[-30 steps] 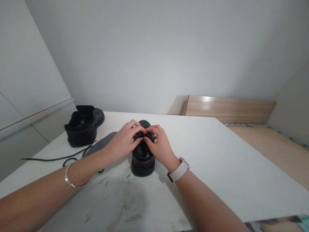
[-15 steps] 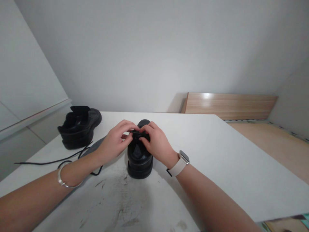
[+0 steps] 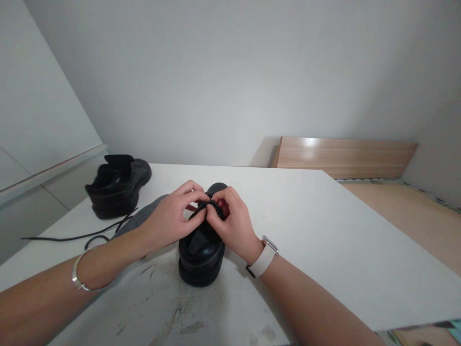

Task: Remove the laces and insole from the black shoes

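A black chunky-soled shoe stands on the white table, heel toward me. My left hand and my right hand meet over its top, and the fingertips of both pinch the black lace at the eyelets. A silver bangle is on my left wrist and a white-strapped watch on my right. The front of the shoe is mostly hidden behind my fingers.
A second black shoe stands at the far left of the table. A loose black lace trails from it, and a grey insole lies under my left forearm. Dark scuff marks stain the near table surface. A wooden board leans against the wall.
The shoe has slid toward me and slightly left, its heel now nearer. Both hands stayed on the lace at the top, fingers drawn closer together.
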Action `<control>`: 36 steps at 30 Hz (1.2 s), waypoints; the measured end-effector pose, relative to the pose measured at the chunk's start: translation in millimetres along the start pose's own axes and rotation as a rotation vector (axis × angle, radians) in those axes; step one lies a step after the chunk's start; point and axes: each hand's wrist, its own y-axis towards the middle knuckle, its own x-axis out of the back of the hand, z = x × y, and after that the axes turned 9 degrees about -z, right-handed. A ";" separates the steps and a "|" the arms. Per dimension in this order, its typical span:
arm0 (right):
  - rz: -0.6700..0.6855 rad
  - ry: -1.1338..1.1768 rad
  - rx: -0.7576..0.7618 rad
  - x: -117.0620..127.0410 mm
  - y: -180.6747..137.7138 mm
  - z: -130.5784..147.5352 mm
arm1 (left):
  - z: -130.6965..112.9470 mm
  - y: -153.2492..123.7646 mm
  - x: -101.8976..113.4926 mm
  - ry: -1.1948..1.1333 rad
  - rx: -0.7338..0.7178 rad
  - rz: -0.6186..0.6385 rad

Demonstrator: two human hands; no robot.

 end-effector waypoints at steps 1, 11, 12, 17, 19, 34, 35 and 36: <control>0.011 0.014 0.014 1.0 0.4 -0.6 | 0.6 0.2 0.0 0.011 -0.002 0.003; 0.154 0.032 0.103 6.7 1.3 -1.3 | 9.2 -3.1 -2.0 0.035 0.017 -0.134; 0.159 0.027 0.100 6.7 0.9 -1.6 | 8.8 -3.8 -2.2 0.043 0.006 -0.143; 0.193 0.039 0.111 6.6 -1.6 0.0 | 8.4 -7.5 -2.1 0.038 -0.048 -0.178; 0.193 0.058 0.101 6.2 -2.2 1.4 | 9.3 -9.0 -2.0 0.016 -0.055 -0.184; 0.046 0.072 0.114 4.0 -1.6 4.2 | 8.3 -14.4 -6.5 -0.002 -0.019 -0.207; 0.022 0.074 0.118 4.5 -1.6 4.8 | 8.3 -14.2 -7.1 0.000 -0.015 -0.211; -0.004 0.074 0.122 4.9 -1.7 5.6 | 8.2 -14.0 -7.7 0.004 -0.011 -0.215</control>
